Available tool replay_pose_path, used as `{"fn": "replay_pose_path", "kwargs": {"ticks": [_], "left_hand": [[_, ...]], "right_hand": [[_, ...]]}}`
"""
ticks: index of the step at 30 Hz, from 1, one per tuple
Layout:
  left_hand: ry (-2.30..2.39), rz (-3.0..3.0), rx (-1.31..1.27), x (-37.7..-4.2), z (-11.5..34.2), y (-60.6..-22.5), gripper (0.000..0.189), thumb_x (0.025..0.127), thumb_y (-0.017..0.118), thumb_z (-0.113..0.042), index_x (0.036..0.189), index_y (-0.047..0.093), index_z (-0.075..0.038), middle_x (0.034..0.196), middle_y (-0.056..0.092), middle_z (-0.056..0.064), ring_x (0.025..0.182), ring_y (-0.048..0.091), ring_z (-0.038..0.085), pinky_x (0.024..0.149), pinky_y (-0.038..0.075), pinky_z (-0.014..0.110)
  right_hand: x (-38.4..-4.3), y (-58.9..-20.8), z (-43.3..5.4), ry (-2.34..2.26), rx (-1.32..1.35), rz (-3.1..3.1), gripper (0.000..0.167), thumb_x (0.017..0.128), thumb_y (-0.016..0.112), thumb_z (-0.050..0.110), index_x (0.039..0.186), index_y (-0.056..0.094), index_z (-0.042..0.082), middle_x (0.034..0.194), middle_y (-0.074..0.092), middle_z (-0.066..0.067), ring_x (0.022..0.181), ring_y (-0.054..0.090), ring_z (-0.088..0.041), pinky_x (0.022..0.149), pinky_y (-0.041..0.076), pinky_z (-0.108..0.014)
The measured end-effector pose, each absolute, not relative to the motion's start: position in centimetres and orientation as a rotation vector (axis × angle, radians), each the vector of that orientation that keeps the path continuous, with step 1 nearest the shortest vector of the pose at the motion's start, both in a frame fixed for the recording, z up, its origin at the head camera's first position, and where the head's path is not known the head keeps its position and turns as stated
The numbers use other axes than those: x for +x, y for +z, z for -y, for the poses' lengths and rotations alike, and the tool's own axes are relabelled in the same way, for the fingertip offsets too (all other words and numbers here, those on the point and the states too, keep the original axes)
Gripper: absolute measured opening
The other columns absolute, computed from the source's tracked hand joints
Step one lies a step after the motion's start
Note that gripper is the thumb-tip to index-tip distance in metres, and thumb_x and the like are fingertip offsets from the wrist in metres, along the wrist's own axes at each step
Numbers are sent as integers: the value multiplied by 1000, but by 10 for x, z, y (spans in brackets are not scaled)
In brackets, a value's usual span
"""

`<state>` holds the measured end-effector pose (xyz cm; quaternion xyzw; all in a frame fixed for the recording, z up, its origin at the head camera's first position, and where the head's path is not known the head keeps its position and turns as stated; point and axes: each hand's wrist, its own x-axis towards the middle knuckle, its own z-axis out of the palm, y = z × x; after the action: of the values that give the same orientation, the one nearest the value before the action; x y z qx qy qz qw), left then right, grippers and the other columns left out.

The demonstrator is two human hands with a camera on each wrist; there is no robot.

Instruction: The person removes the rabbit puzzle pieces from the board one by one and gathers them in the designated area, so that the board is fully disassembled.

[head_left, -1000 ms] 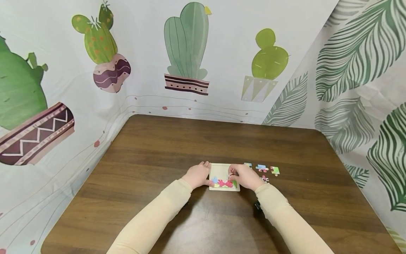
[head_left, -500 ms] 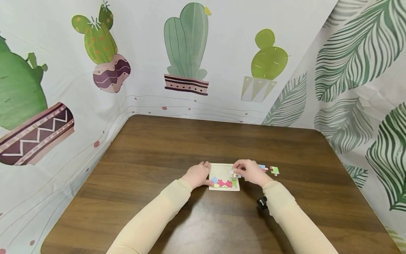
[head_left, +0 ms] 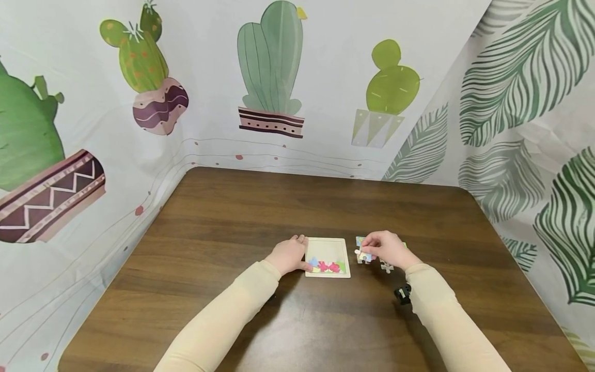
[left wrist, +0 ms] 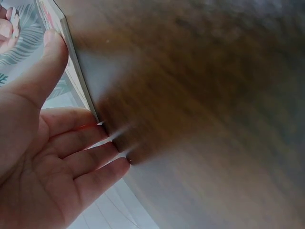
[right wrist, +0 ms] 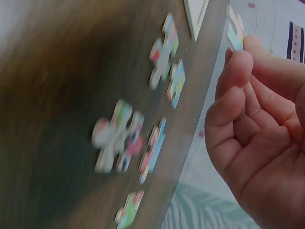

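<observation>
A shallow puzzle tray (head_left: 327,239) with a pale rim lies on the table, joined pink, blue and green pieces (head_left: 329,267) along its near side. My left hand (head_left: 287,256) rests at the tray's left edge. In the left wrist view its thumb (left wrist: 56,52) lies on the rim and the straight fingers reach along the side. Right of the tray, my right hand (head_left: 389,249) pinches a puzzle piece (head_left: 365,256) between thumb and fingertips. The right wrist view shows this piece (right wrist: 233,31) raised above the table, partly hidden by the fingers.
Several loose puzzle pieces lie right of the tray, partly under my right hand in the head view; among them are a flower-marked piece (right wrist: 120,136) and a green one (right wrist: 129,210). A black wrist camera (head_left: 403,294) hangs below the right sleeve. Printed cloth (head_left: 330,77) backs the table.
My right hand has moved right, from over the tray to above the loose pieces, with the puzzle piece still pinched. The left hand has stayed at the tray's edge.
</observation>
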<state>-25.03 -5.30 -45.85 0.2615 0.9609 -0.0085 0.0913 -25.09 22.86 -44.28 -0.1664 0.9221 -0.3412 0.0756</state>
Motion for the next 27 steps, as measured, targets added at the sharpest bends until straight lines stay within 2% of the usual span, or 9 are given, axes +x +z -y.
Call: {"fn": "replay_pose_path", "kwargs": {"ticks": [5,12,20,27], "left_hand": [[-31,-2853,781,-252,53,-460,88,78,65,-58,140,44,1,143,46,14,132,43,26,96,47,33],[-23,-2839,757,-254,54,-460,90,78,64,-59,143,41,0,146,43,13,135,40,26,97,47,34],[-28,-2829,753,-252,54,-459,89,79,63,-58,143,40,-1,146,42,13,135,40,26,98,46,33],[-41,-2839,781,-251,53,-458,87,79,64,-57,141,43,0,144,46,13,132,44,26,98,46,33]], "right_hand": [[-250,-445,-252,-1011,-444,-2789,11,87,69,17,89,70,6,75,65,0,65,58,-14,59,47,-29],[-246,-445,-278,-978,-414,-2816,10,87,69,15,90,71,6,81,67,-1,75,57,-13,68,47,-31],[-238,-449,-302,-956,-333,-2806,10,87,69,15,90,71,6,88,68,-5,78,58,-15,70,47,-33],[-233,-450,-312,-957,-350,-2775,12,87,67,13,90,70,2,81,66,-4,73,55,-13,65,46,-30]]}}
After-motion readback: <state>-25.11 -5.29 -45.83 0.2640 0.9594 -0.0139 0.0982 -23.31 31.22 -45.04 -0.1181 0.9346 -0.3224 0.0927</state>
